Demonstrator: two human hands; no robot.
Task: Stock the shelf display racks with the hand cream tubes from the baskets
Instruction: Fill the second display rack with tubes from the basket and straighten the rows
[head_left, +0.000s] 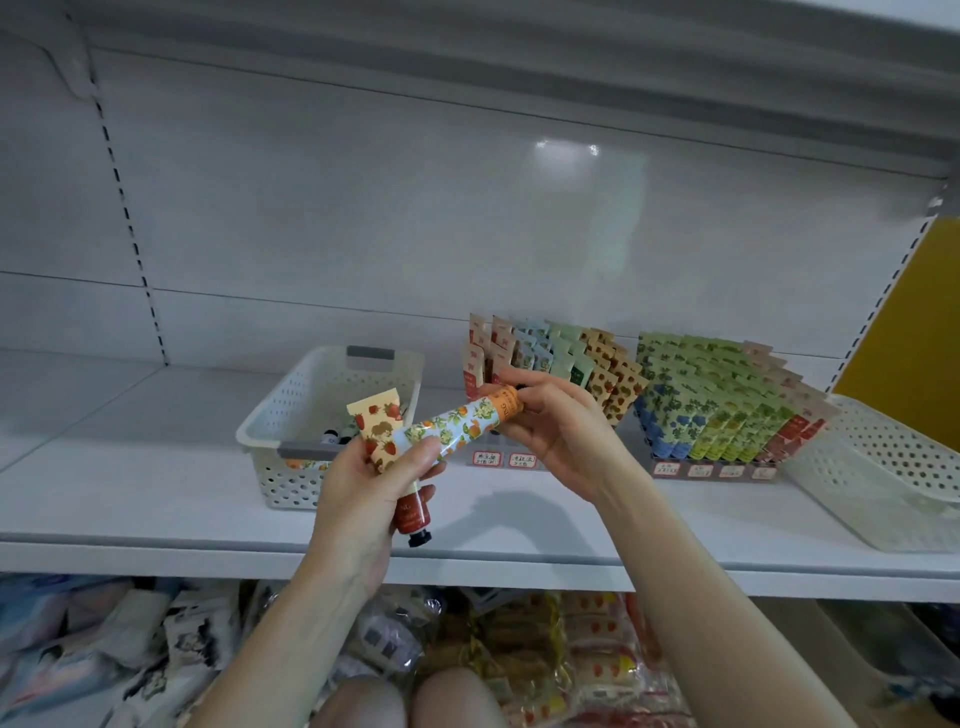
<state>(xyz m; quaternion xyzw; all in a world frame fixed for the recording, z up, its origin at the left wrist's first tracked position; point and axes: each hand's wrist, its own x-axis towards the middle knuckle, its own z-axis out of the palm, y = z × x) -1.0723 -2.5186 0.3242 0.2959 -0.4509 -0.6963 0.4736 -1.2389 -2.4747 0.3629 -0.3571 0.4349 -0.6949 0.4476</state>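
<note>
Head view: mid-frame, over the shelf (156, 493), the left hand (363, 499) grips a strawberry tube (384, 431), crimped end up and dark cap hanging below the palm. Its thumb also pins the lower end of an orange tube (457, 428), which slants up to the right. There the right hand (556, 436) pinches its cap end between the fingertips. Both tubes are in the air, not yet on a rack.

Just behind the right hand, the centre rack (550, 364) carries rows of upright tubes in several prints. To its right, the right rack (727, 405) looks packed from front to back, so most of the stocking seems done.

The left basket (332, 415), centre-left, has a few tubes showing low inside, so some stock is probably left to place after these two. What lies in the right basket (883, 467), at the frame's right edge, I cannot tell.
</note>
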